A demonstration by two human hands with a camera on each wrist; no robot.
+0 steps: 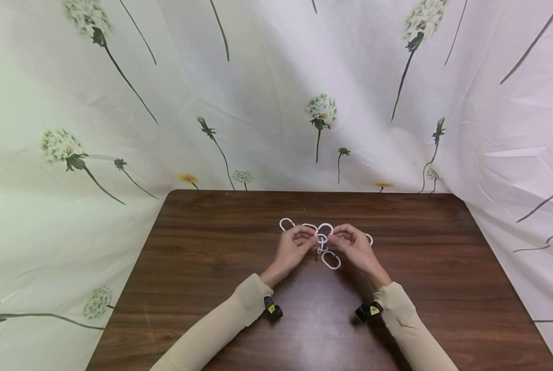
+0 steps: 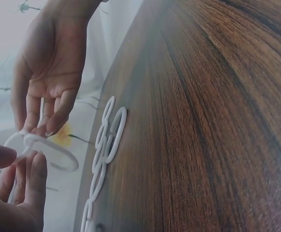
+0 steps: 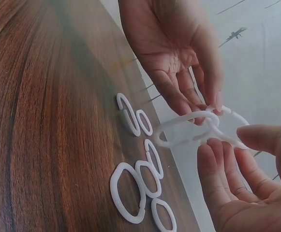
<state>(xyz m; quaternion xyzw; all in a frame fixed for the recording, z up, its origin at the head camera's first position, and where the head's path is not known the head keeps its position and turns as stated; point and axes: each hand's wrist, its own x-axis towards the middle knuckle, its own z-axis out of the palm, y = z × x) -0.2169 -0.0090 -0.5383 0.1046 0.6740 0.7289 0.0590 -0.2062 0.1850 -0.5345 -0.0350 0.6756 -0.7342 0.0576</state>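
Over the far middle of the table, both hands meet at two linked white oval plastic rings. My left hand (image 1: 295,248) pinches one side of the pair with thumb and fingertips. From the other side, my right hand (image 1: 356,251) pinches the rings too. The right wrist view shows one held ring (image 3: 188,115) passing through the other where the fingertips come together. Fingertips partly cover the join, and any gap in the rings there is hard to make out. More white oval links (image 1: 332,268) lie on the wood below the hands.
The dark wooden table (image 1: 202,299) runs back to a floral cloth (image 1: 267,118) hanging behind and at the sides. One white link (image 1: 282,225) lies left of the hands. Another link (image 1: 371,239) shows beside the right hand. Several table links overlap like a chain.
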